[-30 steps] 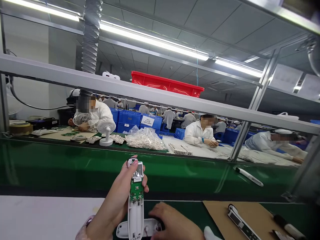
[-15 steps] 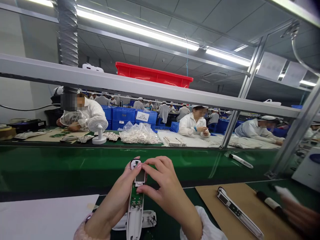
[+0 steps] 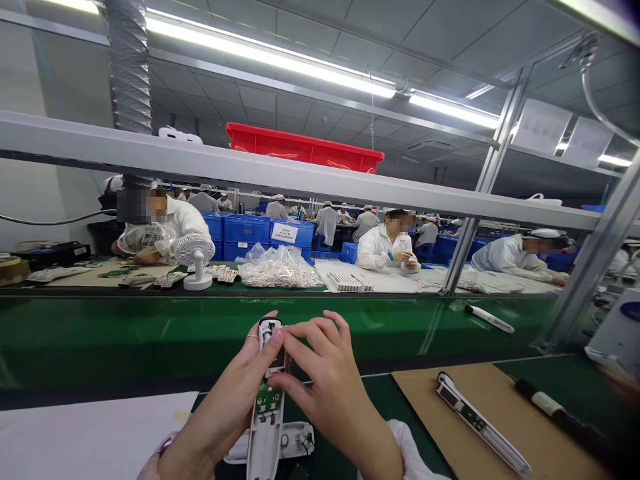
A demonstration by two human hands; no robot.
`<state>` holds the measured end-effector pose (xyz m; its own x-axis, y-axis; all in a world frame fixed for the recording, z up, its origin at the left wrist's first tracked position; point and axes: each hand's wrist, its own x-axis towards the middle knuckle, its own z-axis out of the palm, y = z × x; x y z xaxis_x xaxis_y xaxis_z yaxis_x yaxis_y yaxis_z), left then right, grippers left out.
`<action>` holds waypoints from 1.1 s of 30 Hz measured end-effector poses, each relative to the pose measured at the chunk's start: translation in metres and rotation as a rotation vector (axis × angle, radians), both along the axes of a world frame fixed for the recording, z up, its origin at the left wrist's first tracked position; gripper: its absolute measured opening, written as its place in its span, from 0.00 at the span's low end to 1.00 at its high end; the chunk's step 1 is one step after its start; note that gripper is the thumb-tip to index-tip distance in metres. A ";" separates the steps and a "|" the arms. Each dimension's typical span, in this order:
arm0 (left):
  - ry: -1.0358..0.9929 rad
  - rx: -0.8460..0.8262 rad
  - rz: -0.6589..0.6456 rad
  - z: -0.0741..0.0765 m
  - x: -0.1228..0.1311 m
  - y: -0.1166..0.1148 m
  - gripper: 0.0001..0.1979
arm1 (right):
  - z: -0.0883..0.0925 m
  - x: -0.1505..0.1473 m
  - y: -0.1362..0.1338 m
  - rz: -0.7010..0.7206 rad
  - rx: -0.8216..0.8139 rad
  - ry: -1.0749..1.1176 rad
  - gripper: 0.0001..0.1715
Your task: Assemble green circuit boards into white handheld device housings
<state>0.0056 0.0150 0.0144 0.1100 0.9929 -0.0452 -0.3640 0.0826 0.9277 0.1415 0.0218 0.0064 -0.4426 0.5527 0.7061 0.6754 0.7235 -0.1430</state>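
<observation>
My left hand [image 3: 235, 380] is closed around a long white plastic housing [image 3: 263, 433], held tilted with its open side up. Inside it sit a green circuit board [image 3: 269, 398] and, higher up, a small screen [image 3: 278, 363], partly hidden by fingers. The left thumb presses near the housing's dark-rimmed top end. My right hand [image 3: 325, 373] pinches at the screen, index finger at its upper edge and thumb at its lower edge. Behind the held housing, another white shell [image 3: 297, 440] lies on the green mat.
On a brown board [image 3: 415, 393] at right lies a similar housing with circuit board [image 3: 480, 420], near a black-and-white screwdriver-like tool [image 3: 543, 400]. White paper [image 3: 90, 433] lies at left. Across the green belt [image 3: 125, 333] are a white fan [image 3: 196, 257], bagged parts [image 3: 280, 267] and co-workers. A white device [image 3: 490, 319] lies on the belt.
My right fingers have shifted slightly at the screen, which now shows less. The white device on the belt has moved right. A blurred hand at far right has drawn back.
</observation>
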 end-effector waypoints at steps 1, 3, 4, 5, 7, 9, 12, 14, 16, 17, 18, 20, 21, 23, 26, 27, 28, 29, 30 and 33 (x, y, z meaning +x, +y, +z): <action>-0.010 -0.002 0.006 0.000 0.000 0.001 0.30 | -0.001 -0.001 0.000 -0.009 -0.007 0.010 0.19; -0.025 0.007 0.036 -0.002 -0.001 0.002 0.28 | -0.003 -0.002 0.001 -0.009 -0.047 0.039 0.20; -0.024 0.015 0.061 -0.003 -0.003 0.004 0.27 | -0.004 -0.002 0.002 0.020 -0.091 0.060 0.23; -0.016 0.024 0.084 -0.005 -0.004 0.006 0.26 | -0.005 -0.001 0.003 0.066 -0.152 0.094 0.27; -0.003 0.055 0.117 -0.007 -0.008 0.009 0.25 | -0.007 0.001 0.005 0.166 -0.294 0.225 0.31; -0.001 0.130 0.139 -0.009 -0.011 0.011 0.23 | -0.008 0.003 0.007 0.203 -0.449 0.377 0.23; 0.011 0.250 0.182 -0.009 -0.013 0.010 0.21 | -0.010 -0.002 0.006 0.237 -0.714 0.450 0.12; 0.059 0.264 0.208 -0.010 -0.013 0.006 0.22 | -0.012 -0.010 0.004 0.299 -0.837 0.436 0.11; 0.101 0.269 0.208 -0.009 -0.012 0.001 0.24 | -0.015 -0.019 0.002 0.341 -0.879 0.464 0.09; 0.107 0.278 0.198 -0.009 -0.012 -0.001 0.24 | -0.017 -0.022 0.001 0.347 -0.884 0.482 0.09; 0.098 0.290 0.185 -0.009 -0.011 -0.003 0.25 | -0.018 -0.025 0.000 0.345 -0.877 0.499 0.08; 0.050 0.321 0.165 -0.009 -0.010 -0.007 0.25 | -0.021 -0.027 -0.001 0.338 -0.837 0.512 0.06; 0.021 0.335 0.153 -0.008 -0.009 -0.008 0.24 | -0.021 -0.028 -0.002 0.334 -0.805 0.505 0.06; -0.034 0.364 0.126 -0.007 -0.008 -0.010 0.24 | -0.022 -0.028 -0.004 0.326 -0.736 0.482 0.07; -0.053 0.367 0.137 -0.006 -0.005 -0.014 0.19 | -0.022 -0.029 -0.007 0.308 -0.669 0.463 0.08; -0.046 0.355 0.161 -0.006 -0.005 -0.015 0.17 | -0.023 -0.030 -0.008 0.291 -0.650 0.462 0.09; -0.036 0.339 0.191 -0.006 -0.004 -0.015 0.16 | -0.024 -0.030 -0.008 0.272 -0.636 0.462 0.10; -0.022 0.319 0.222 -0.007 -0.004 -0.015 0.16 | -0.025 -0.031 -0.008 0.256 -0.630 0.463 0.10; -0.006 0.292 0.250 -0.007 -0.004 -0.014 0.16 | -0.027 -0.031 -0.006 0.250 -0.637 0.466 0.11; 0.022 0.202 0.254 -0.011 -0.004 -0.002 0.16 | -0.033 -0.032 0.003 0.331 -0.764 0.514 0.12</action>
<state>0.0018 0.0133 0.0033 -0.1409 0.9777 0.1559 -0.3286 -0.1948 0.9242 0.1091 0.0248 -0.0263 -0.3965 0.8444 0.3601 0.1791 0.4559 -0.8718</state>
